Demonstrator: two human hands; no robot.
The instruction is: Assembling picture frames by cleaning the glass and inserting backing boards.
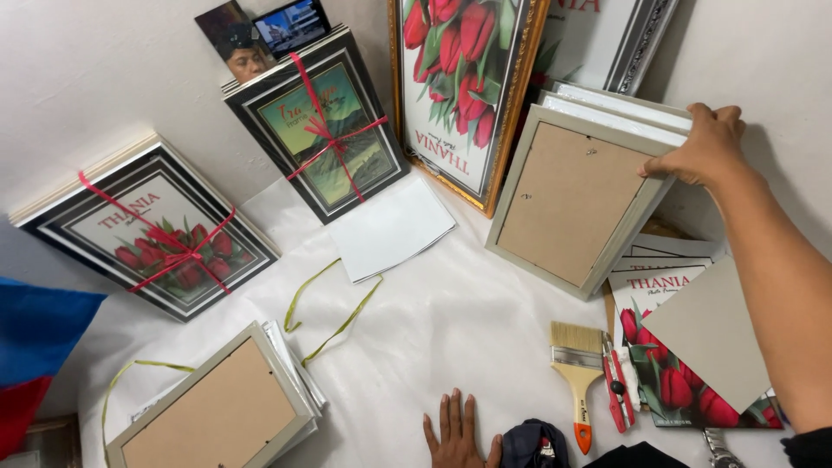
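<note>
Up at the wall, the right hand [704,143] curls its fingers over the top corner of a stack of grey picture frames [576,195], gripping the frontmost one, whose brown backing board faces out. That stack leans against the wall on a white sheet [433,329]. Just left of the stack stands a gold-framed tulip print [464,87], with a loose white card [390,227] lying at its foot. Below the stack lie a paintbrush [576,368], a red utility knife [617,386] beside it, and tulip prints under a grey board [715,334]. Lower, well left of the paintbrush, the left hand [458,433] rests flat on the sheet, fingers spread, holding nothing.
</note>
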